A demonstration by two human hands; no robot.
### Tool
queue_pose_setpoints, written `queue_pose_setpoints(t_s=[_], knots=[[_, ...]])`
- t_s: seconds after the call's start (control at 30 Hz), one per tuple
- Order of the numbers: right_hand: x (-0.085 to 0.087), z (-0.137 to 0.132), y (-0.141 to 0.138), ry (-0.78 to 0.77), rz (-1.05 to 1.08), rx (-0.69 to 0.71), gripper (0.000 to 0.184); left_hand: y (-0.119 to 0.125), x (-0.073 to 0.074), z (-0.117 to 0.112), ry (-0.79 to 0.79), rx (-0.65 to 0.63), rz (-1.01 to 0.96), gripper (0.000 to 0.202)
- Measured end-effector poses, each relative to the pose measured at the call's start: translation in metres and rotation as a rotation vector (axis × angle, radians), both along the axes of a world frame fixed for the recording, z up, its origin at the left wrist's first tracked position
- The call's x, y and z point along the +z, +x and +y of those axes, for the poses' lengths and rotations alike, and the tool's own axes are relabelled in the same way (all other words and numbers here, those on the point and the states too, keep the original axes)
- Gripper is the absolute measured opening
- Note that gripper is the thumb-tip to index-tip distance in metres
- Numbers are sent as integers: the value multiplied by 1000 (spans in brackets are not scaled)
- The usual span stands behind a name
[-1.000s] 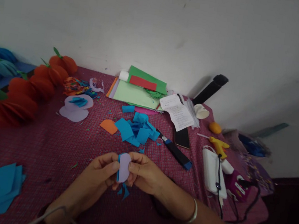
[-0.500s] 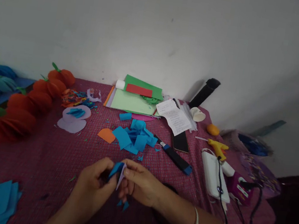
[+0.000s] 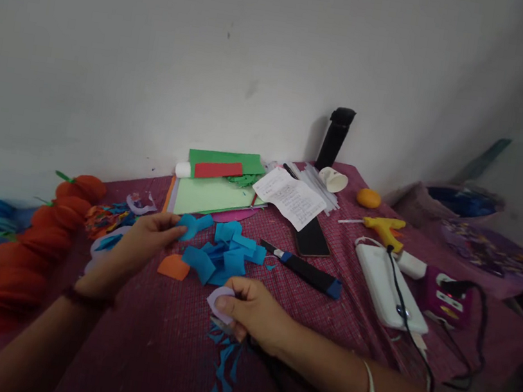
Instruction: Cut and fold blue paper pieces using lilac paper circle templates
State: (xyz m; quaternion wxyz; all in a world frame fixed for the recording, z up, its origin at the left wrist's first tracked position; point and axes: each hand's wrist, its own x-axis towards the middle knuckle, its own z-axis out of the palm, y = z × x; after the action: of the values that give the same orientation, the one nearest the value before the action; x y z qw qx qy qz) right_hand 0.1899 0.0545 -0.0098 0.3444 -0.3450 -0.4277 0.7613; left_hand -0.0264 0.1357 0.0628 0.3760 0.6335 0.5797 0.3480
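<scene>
My left hand (image 3: 146, 237) reaches out over the table and pinches a folded blue paper piece (image 3: 188, 226) near the pile of blue paper pieces (image 3: 226, 255). My right hand (image 3: 245, 309) stays near me, closed on a lilac paper shape (image 3: 218, 299); a thin dark tool, possibly scissors (image 3: 223, 327), shows beneath its fingers. Blue paper scraps (image 3: 224, 363) lie on the red checked tablecloth (image 3: 163, 338) just below that hand. An orange paper piece (image 3: 173, 267) lies beside the blue pile.
Orange paper pumpkins (image 3: 51, 218) line the left. At the back lie green paper sheets (image 3: 214, 183), a glue stick (image 3: 182, 169), a written note (image 3: 290, 197), a phone (image 3: 313, 237) and a black bottle (image 3: 335, 138). A utility knife (image 3: 302, 270), a yellow glue gun (image 3: 381, 227) and a white power bank (image 3: 388, 285) are right.
The hands have separated: my left hand has moved forward and left carrying the blue piece, while my right hand keeps the lilac shape. The camera view has swung left and down.
</scene>
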Motion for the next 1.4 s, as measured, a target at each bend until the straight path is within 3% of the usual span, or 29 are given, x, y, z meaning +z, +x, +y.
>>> queue_pose_setpoints(t_s=[0.17, 0.27, 0.37, 0.47, 0.6, 0.83, 1.07, 1.13, 1.27, 1.4], knots=[[5, 2, 4, 75, -111, 27, 17, 10, -11, 57, -75, -30, -51, 21], [14, 2, 6, 48, -153, 72, 8, 10, -6, 70, -72, -2, -51, 17], [20, 1, 9, 43, -189, 87, 9, -5, 1, 73, -79, 59, -27, 18], [21, 0, 10, 124, -227, 137, 11, -29, 1, 70, -108, 82, 23, 17], [15, -4, 11, 313, -319, 222, 14, -53, -11, 61, -169, 33, 106, 22], [10, -5, 10, 340, -374, 241, 16, -63, -28, 49, -276, -56, 286, 29], [12, -4, 9, 391, -407, 247, 15, -49, -27, 42, -37, 18, 468, 16], [14, -4, 9, 422, -424, 244, 16, -39, -24, 31, 5, -33, 472, 26], [15, -6, 10, 480, -460, 249, 17, -17, -25, 8, -16, -268, 389, 42], [15, -8, 12, 569, -490, 278, 17, -7, -25, -3, 51, -233, 345, 8]])
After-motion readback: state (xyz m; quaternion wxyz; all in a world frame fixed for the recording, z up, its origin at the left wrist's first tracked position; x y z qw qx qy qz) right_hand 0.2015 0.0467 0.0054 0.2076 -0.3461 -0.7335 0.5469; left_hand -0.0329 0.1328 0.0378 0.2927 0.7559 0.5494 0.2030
